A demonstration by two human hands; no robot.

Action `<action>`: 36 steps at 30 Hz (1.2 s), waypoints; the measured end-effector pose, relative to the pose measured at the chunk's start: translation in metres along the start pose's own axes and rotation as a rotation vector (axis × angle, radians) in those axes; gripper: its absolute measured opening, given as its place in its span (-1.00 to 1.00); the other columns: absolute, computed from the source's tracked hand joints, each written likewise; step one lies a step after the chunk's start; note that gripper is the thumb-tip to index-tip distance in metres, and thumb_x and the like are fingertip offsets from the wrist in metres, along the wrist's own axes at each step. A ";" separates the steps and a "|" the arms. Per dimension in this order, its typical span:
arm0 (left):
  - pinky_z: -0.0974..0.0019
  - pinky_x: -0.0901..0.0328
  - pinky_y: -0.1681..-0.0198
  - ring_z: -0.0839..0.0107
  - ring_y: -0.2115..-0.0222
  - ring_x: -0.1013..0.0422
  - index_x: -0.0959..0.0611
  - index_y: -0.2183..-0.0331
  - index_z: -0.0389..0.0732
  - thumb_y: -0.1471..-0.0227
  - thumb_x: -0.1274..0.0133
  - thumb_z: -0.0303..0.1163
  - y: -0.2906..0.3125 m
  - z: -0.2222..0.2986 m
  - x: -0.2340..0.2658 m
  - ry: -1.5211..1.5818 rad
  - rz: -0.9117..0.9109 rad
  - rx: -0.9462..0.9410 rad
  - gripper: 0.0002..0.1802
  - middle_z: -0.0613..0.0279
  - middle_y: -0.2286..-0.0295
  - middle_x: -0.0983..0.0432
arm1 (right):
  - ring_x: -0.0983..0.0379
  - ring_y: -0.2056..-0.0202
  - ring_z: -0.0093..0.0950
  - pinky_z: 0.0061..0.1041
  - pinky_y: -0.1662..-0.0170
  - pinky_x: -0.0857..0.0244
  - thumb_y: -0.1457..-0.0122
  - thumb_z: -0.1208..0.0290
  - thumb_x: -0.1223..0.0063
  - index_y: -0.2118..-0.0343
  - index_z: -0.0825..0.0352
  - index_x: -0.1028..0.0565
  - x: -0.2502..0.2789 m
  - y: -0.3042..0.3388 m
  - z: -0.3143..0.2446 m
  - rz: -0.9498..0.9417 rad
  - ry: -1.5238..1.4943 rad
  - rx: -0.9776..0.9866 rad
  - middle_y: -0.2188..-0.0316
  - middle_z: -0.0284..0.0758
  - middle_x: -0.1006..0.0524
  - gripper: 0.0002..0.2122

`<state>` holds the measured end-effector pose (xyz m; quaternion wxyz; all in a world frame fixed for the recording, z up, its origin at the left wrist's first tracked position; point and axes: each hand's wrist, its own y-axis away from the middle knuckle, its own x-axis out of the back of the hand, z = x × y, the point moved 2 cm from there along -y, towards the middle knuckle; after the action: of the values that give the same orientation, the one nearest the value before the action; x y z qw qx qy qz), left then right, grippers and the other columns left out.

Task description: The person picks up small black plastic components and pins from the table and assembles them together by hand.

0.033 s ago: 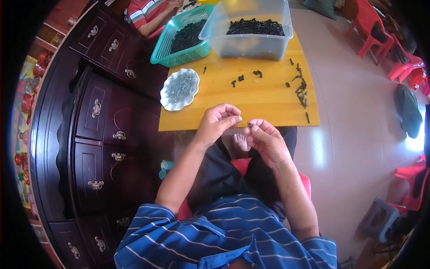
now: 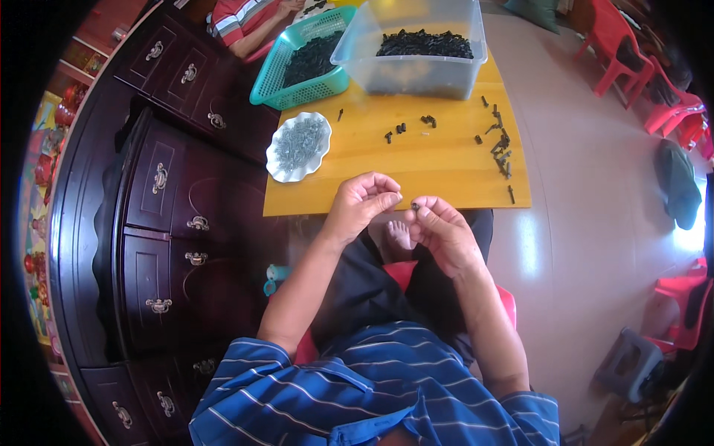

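Note:
Above my lap, at the near edge of the yellow table [image 2: 349,197], both hands are held close together but apart. My right hand [image 2: 445,230] pinches a small black plastic part [image 2: 415,207] between thumb and fingertips. My left hand [image 2: 364,204] has thumb and forefinger pressed together; whatever is between them is too small to make out. Left of my hands stands a white scalloped dish [image 2: 276,168] with many small clear pieces [image 2: 299,145]. Several small black parts [image 2: 400,128] lie mid-table, and a loose row of black pieces [image 2: 503,152] runs along the right side.
At the table's far side stand a green basket [image 2: 312,95] and a clear plastic bin [image 2: 416,83], both holding black parts. A dark wooden cabinet [image 2: 175,186] rises close on the left. Another person's arm [image 2: 256,36] shows beyond the basket. Red chairs [image 2: 617,48] stand at right.

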<state>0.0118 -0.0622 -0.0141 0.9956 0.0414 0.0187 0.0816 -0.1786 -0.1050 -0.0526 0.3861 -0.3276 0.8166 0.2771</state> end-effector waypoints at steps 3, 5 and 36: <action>0.49 -0.45 0.21 0.61 0.31 -0.51 -0.64 0.22 -0.32 -0.16 -0.21 -0.55 0.009 0.006 -0.006 0.008 0.008 -0.028 -0.87 0.29 0.33 -0.60 | -0.53 0.36 -0.71 -0.71 0.21 -0.41 -0.38 0.41 -0.04 0.10 0.25 -0.51 -0.003 0.001 -0.001 0.016 0.058 -0.001 0.27 -0.39 -0.65 -0.89; 0.49 -0.47 0.22 0.61 0.29 -0.53 -0.64 0.23 -0.33 -0.16 -0.20 -0.57 0.012 0.010 -0.010 0.017 -0.005 -0.110 -0.89 0.28 0.33 -0.61 | -0.53 0.36 -0.71 -0.72 0.22 -0.40 -0.38 0.41 -0.05 0.09 0.25 -0.51 -0.005 0.001 0.000 0.018 0.093 0.003 0.26 -0.39 -0.65 -0.89; 0.40 -0.47 0.25 0.45 0.38 -0.59 -0.69 0.37 -0.33 0.01 -0.21 -0.72 0.032 0.026 -0.021 -0.526 0.096 -0.573 -0.88 0.16 0.40 -0.67 | -0.53 0.38 -0.68 -0.70 0.25 -0.42 -0.34 0.46 -0.10 0.15 0.33 -0.51 -0.006 0.001 0.005 0.047 0.196 0.071 0.33 -0.35 -0.65 -0.90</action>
<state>-0.0132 -0.0360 0.0148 0.9327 -0.2178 -0.2627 0.1165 -0.1744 -0.0989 -0.0499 0.3090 -0.3198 0.8673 0.2237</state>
